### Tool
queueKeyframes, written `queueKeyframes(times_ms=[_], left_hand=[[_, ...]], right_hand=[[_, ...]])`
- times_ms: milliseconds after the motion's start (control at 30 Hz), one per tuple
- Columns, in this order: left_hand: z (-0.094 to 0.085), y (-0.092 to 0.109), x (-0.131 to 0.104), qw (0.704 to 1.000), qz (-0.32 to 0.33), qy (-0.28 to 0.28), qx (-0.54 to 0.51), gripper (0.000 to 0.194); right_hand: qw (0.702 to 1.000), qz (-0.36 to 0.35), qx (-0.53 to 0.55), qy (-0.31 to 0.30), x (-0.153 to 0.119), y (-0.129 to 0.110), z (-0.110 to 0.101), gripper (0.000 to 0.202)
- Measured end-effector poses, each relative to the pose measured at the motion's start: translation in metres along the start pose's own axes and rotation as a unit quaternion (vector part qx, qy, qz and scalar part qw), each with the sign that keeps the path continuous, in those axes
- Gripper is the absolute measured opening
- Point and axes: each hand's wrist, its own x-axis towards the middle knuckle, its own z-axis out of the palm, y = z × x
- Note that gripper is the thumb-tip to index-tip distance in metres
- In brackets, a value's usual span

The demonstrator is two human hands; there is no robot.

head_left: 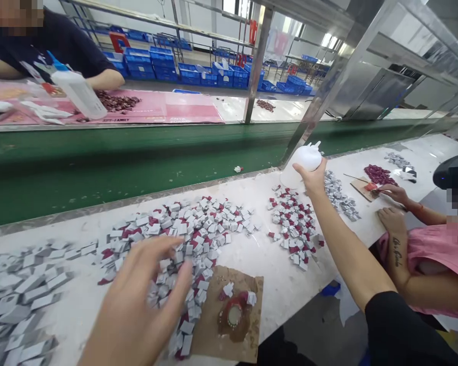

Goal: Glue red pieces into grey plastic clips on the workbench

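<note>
My right hand point(313, 178) is wrapped round a white plastic squeeze bottle point(307, 157) at the table's far edge. Closer to me, my left hand point(137, 300) hovers with thumb and fingers apart, nothing visible between them, slightly blurred. Below and beyond it spreads a heap of small grey blocks with dark red parts point(209, 218). A brown cardboard piece point(206, 330) lies to the right of that hand, bearing a wet reddish-brown puddle point(234, 317) and a few small grey-and-red pieces. A second grey-and-red pile point(293, 223) lies just below the bottle.
Plain grey blocks point(26, 290) cover the left of the table. Behind runs a green conveyor belt point(137, 162). A co-worker in pink point(435, 264) sits at right; another person in dark clothing point(72, 46) works across the belt beside a blue-capped bottle point(80, 94). Metal posts point(256, 66) rise between.
</note>
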Motion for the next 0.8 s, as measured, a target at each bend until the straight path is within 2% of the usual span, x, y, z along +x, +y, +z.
queueKeyframes(times_ms=[100,200,267,367,433,500,600,667,733,767,800], left_hand=[[0.039,0.043,0.11,0.982,-0.005,-0.152,0.11,0.037],[0.093,0.055,0.199,0.976,-0.017,-0.177,0.123,0.038],[0.126,0.053,0.235,0.977,-0.026,-0.174,0.119,0.044],[0.158,0.047,0.258,0.978,-0.035,-0.185,0.096,0.047],[0.164,0.047,0.26,0.978,-0.041,-0.194,0.065,0.045],[0.161,0.052,0.253,0.978,-0.049,-0.201,0.023,0.043],[0.142,0.064,0.22,0.972,-0.059,-0.216,-0.064,0.031],[0.123,0.073,0.176,0.959,-0.068,-0.24,-0.133,0.022],[0.101,0.081,0.116,0.937,-0.085,-0.277,-0.194,0.024],[0.09,0.083,0.082,0.921,-0.099,-0.295,-0.234,0.027],[0.08,0.085,0.049,0.89,-0.13,-0.301,-0.318,0.033]], right_hand=[[0.999,0.042,-0.011,-0.022,-0.008,-0.007,-0.001,0.108],[0.995,0.096,-0.036,-0.013,-0.037,-0.022,-0.016,0.107],[0.991,0.125,-0.052,0.001,-0.07,-0.037,-0.036,0.103],[0.986,0.157,-0.063,-0.012,-0.134,-0.062,-0.073,0.086],[0.983,0.172,-0.061,-0.019,-0.175,-0.077,-0.094,0.073],[0.984,0.17,-0.052,-0.016,-0.207,-0.091,-0.109,0.059],[0.99,0.136,-0.037,-0.026,-0.24,-0.111,-0.111,0.048],[0.992,0.107,-0.019,-0.065,-0.256,-0.126,-0.103,0.052],[0.988,0.083,0.008,-0.128,-0.271,-0.14,-0.095,0.057],[0.984,0.072,0.021,-0.164,-0.278,-0.146,-0.093,0.056],[0.977,0.06,0.027,-0.201,-0.285,-0.15,-0.092,0.052]])
